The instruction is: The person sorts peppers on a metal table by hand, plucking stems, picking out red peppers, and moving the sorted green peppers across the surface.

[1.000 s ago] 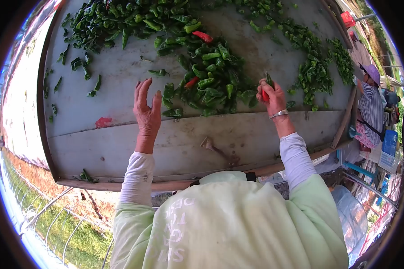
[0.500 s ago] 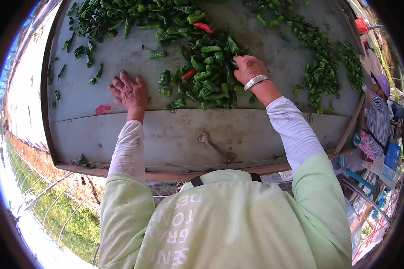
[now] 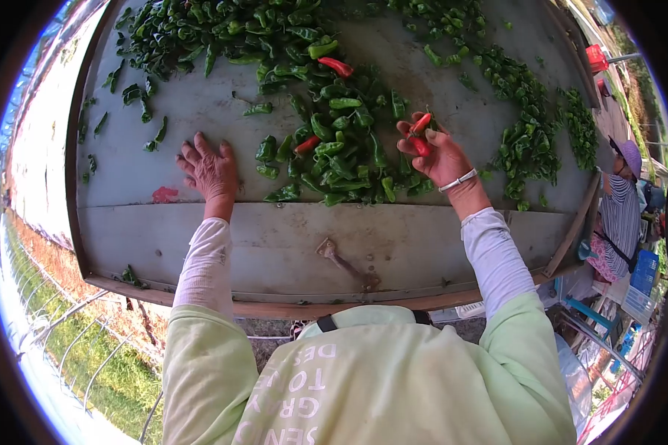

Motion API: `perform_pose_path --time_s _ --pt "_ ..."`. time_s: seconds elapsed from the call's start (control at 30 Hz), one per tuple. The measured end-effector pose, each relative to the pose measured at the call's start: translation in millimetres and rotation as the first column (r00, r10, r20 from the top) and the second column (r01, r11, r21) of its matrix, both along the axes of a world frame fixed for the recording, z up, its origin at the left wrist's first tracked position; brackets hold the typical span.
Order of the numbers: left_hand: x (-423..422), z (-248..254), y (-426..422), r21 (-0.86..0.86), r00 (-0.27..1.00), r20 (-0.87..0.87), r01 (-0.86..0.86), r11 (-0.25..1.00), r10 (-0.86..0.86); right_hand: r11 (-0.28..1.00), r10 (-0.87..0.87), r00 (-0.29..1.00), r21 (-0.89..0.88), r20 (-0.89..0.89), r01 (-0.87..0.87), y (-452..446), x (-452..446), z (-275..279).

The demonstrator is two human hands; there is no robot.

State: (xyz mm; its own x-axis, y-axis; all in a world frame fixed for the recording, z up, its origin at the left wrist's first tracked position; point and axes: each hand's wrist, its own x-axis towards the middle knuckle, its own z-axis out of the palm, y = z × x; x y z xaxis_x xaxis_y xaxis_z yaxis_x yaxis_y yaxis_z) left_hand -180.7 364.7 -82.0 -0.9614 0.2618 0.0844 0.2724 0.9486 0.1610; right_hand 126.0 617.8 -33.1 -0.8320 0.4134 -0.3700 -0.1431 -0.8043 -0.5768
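Observation:
My left hand (image 3: pixel 208 169) rests on the grey table (image 3: pixel 274 230) with its fingers spread and nothing in it. Red peppers (image 3: pixel 420 133) are held in my right hand (image 3: pixel 442 159), palm partly up, above the right side of the central pile. That pile of green peppers (image 3: pixel 341 141) lies between my two hands. One red pepper (image 3: pixel 337 67) sits at its top and another (image 3: pixel 306 144) at its left side. A few loose green peppers lie between my left hand and the pile.
A large heap of green peppers (image 3: pixel 200 33) covers the back left. More green peppers (image 3: pixel 527 141) form a band at the right. Raised wooden edges (image 3: pixel 573 222) border the table. Beyond the right edge is a person (image 3: pixel 620 211) in a purple hat, near a blue crate (image 3: pixel 644 272).
My right hand reached into the pile, then drew back toward the right, and red peppers now show in it. My left hand moved left and flattened onto the table.

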Motion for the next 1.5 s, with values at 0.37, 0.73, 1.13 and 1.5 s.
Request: perform_pose_path --time_s 0.37,0.73,1.13,1.5 --pt "2.0 3.7 0.7 -0.010 1.000 0.006 0.018 1.000 -0.018 -0.224 -0.443 0.745 0.743 0.498 -0.630 46.4 -170.4 -14.6" --pt "2.6 0.6 1.5 0.001 0.999 0.002 0.040 0.999 -0.040 0.933 -0.100 0.989 0.355 0.107 0.055 54.0 -23.9 15.8" --pt "-13.6 -17.8 -9.7 -0.084 0.989 -0.108 0.090 0.992 -0.098 0.719 -0.613 0.736 -0.184 0.289 0.671 -187.5 392.0 -6.0" --pt "-12.0 -14.8 -9.1 -0.075 0.987 -0.082 0.134 0.988 -0.140 0.623 -0.405 -0.256 0.471 0.877 0.624 -160.7 552.9 -59.0"
